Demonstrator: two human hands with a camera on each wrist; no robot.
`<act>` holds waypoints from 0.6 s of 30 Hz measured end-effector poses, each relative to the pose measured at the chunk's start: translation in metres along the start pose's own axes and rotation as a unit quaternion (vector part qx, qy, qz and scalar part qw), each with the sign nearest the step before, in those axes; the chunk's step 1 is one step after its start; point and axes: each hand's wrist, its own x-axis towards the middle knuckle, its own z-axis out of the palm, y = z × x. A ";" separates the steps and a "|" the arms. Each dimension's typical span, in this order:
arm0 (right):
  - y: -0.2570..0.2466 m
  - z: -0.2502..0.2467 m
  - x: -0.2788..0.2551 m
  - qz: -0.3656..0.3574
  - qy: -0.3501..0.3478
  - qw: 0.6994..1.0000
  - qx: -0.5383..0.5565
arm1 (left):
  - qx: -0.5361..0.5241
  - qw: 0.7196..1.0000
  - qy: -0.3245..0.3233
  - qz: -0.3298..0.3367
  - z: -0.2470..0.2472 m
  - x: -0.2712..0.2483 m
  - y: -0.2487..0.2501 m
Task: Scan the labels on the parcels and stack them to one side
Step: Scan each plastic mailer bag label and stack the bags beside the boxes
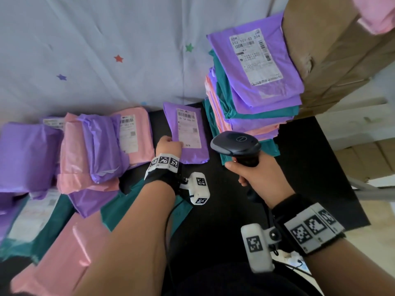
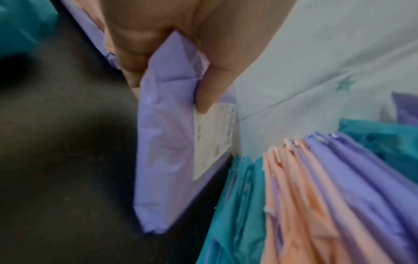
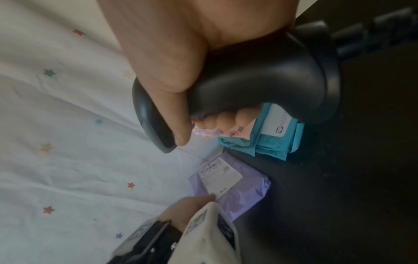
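Head view: left hand pinched a purple parcel; right hand wrapped around a black scanner.
Left wrist view: thumb on the parcel's white label, fingers beneath, parcel stack just right. Right wrist view: fingers curled round the scanner handle, parcel below.

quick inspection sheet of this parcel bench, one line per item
surface: black table, partly covered by parcels.
job's things: purple parcel, label up, in front of the scanner; tall stack of purple, teal and pink parcels at right; loose pile at left.
clutter: nothing seen.
hands: left hand pinches the purple parcel's near-left edge; right hand grips the scanner's handle.
cables: a thin black cable runs along the left forearm.
surroundings: white star-print cloth behind; cardboard box beside the stack.
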 end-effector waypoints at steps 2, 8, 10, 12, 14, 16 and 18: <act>0.000 0.004 -0.003 -0.011 0.003 1.000 -0.005 | -0.031 0.999 0.015 0.009 -0.008 -0.014 -0.005; -0.009 0.023 -0.011 -0.069 0.051 0.996 0.006 | -0.201 0.979 -0.006 0.016 -0.035 -0.061 -0.018; -0.016 0.029 -0.012 -0.084 0.071 0.994 0.016 | -0.278 0.960 -0.032 0.022 -0.049 -0.074 -0.016; -0.024 0.033 -0.014 -0.102 0.080 0.991 0.014 | -0.328 0.942 -0.062 0.034 -0.060 -0.084 -0.012; -0.031 0.036 -0.018 -0.117 0.086 0.989 0.024 | -0.377 0.920 -0.093 0.051 -0.068 -0.094 -0.007; -0.036 0.038 -0.023 -0.128 0.102 0.986 0.029 | -0.405 0.902 -0.124 0.079 -0.075 -0.103 -0.003; -0.041 0.039 -0.028 -0.143 0.118 0.982 0.031 | -0.383 0.907 -0.139 0.108 -0.082 -0.109 -0.001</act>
